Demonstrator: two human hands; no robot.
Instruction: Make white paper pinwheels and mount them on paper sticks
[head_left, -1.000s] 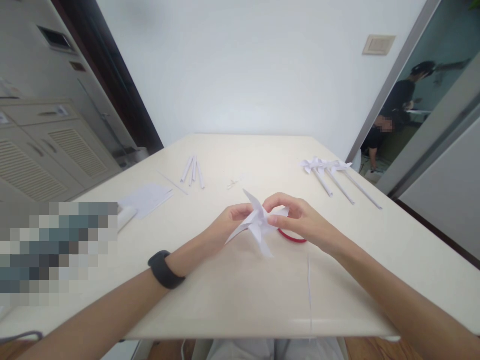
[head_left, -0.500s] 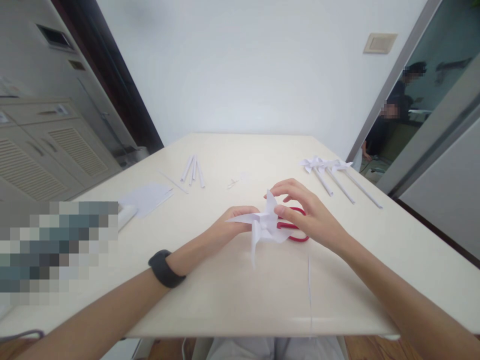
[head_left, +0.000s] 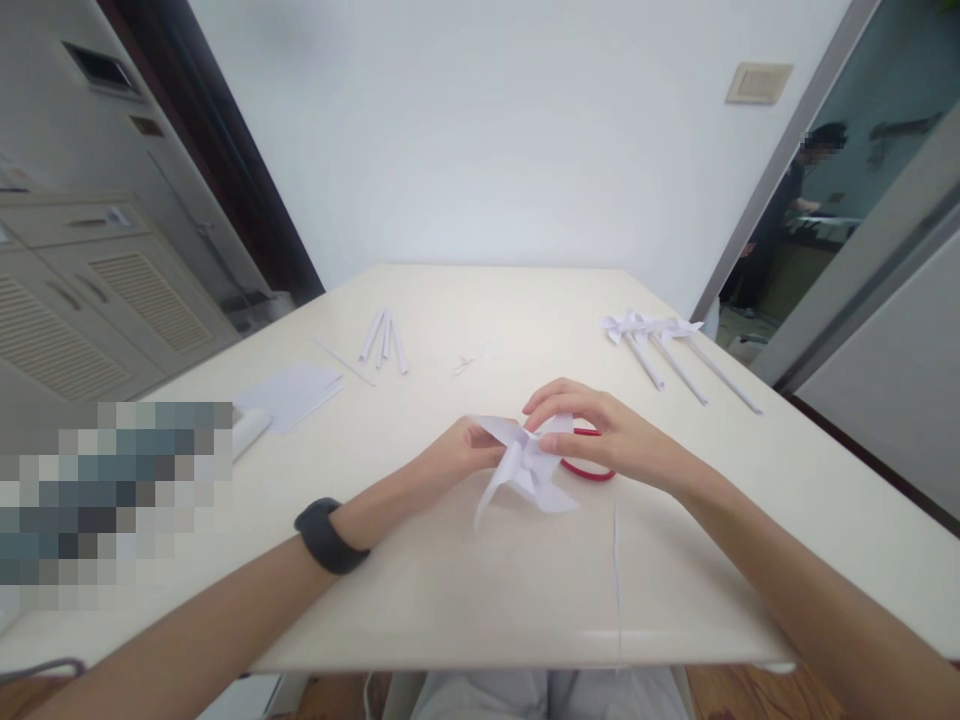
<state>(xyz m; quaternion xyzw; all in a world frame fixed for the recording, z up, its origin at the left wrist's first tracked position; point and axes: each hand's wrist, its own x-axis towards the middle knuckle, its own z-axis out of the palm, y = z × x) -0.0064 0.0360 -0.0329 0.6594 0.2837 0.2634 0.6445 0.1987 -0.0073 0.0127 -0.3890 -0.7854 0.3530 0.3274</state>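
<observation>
A white folded paper pinwheel (head_left: 525,465) is held just above the cream table (head_left: 480,590) between both my hands. My left hand (head_left: 457,455), with a black band on its wrist, pinches the pinwheel's left side. From the right, the curled fingers of my right hand (head_left: 600,435) close on its centre and upper blade. A red scissors handle (head_left: 589,470) lies on the table under my right hand, mostly hidden.
Finished paper pinwheels on sticks (head_left: 667,345) lie at the back right. Rolled paper sticks (head_left: 386,340) and white sheets (head_left: 292,390) lie at the back left. A thin paper strip (head_left: 616,570) lies near the front edge. A person stands beyond the doorway (head_left: 787,215).
The pinwheel has turned in my fingers and its blades point differently. My right hand has closed lower over its centre. The person in the doorway has stood up.
</observation>
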